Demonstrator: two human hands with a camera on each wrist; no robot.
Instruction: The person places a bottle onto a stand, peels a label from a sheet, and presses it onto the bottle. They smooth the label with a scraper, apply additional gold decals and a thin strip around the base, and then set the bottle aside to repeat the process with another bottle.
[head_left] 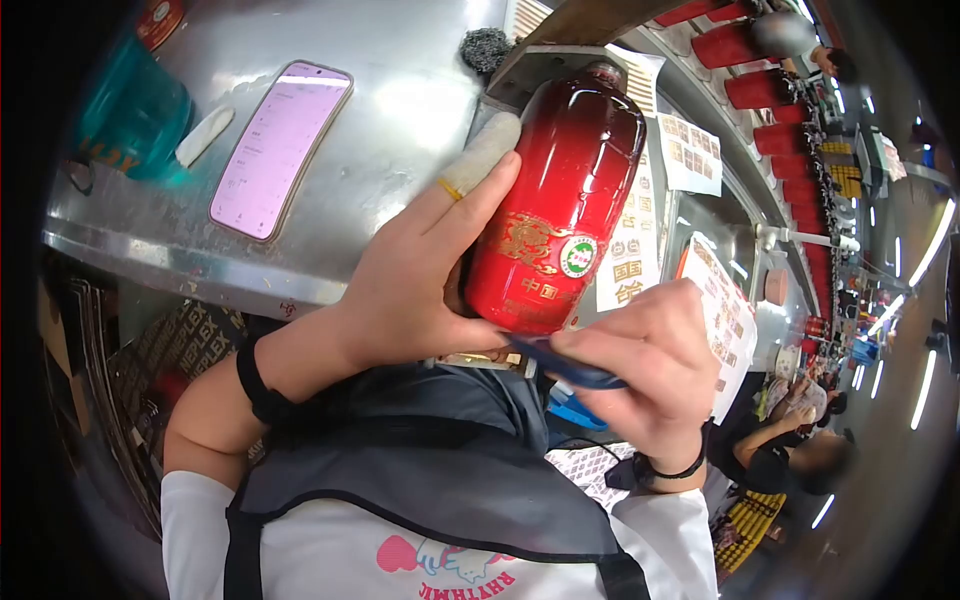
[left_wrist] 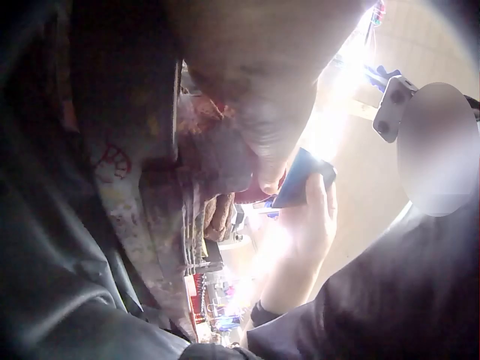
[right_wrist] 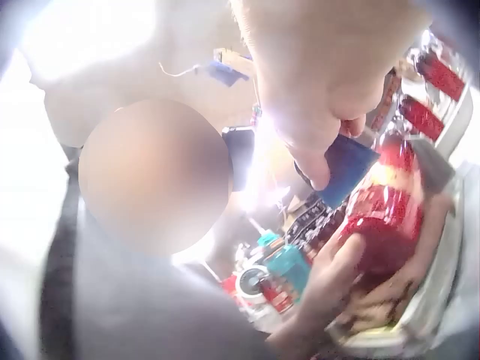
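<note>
A glossy red bottle [head_left: 575,170], dark toward its neck and marked with gold designs and a round green-and-white emblem, lies tilted in front of me. My left hand [head_left: 410,255] grips it from the left side and near its base, one finger wrapped in a whitish covering [head_left: 485,155]. Between the thumb and fingers of my right hand [head_left: 655,365] is a flat dark blue scraper-like piece [right_wrist: 350,171]. In the head view its edge reaches the bottle's base, close by the left thumb.
On the metal table [head_left: 390,100] lie a lit phone [head_left: 280,150], a white stick-like piece [head_left: 205,136] and a teal container [head_left: 140,110]. Sheets with gold decals [head_left: 628,262] are right of the bottle. Several red bottles [head_left: 757,89] line the far right, with people beyond.
</note>
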